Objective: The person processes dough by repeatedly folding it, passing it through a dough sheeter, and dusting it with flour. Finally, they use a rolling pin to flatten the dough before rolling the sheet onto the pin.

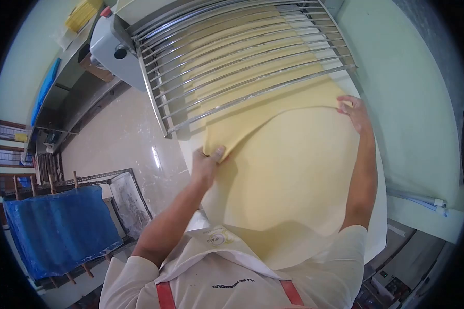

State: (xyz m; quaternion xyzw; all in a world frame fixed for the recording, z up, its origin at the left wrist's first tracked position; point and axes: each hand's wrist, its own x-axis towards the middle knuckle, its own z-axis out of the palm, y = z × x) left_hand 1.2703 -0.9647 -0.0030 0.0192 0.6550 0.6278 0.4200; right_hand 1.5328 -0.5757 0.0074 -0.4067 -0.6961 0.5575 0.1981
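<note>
Right now, your left hand (206, 162) and your right hand (354, 113) are both working at the near edge of a broad, thin, pale yellow, dough-like sheet (294, 95). The sheet is lying along a long, smooth white bench (378, 226), running from under a slanting guard of shiny steel bars (247, 96) toward you. Your left fingers are closing firmly on its left front corner, with the thumb pressing on top and the material bunching beneath it. Your right fingers are pinching the far right end of the same edge, thumb and fingertips drawing close together around it. Between them, the edge is curving in a shallow arc, rising clear of the surface below and casting a soft shadow near your left hand.

The sheet is looking smooth, even and matte, its left border tapering into a stretched fold where you are gripping it. Beyond the front bar, it is showing in yellow bands between the rods. Nearer your cream shirt (242, 280), a paler, rounded yellow expanse (294, 180) is covering much of the bench; you cannot tell whether it is belonging to the same sheet. A grey machine housing (113, 49) is standing beside the guard's left end.
</note>
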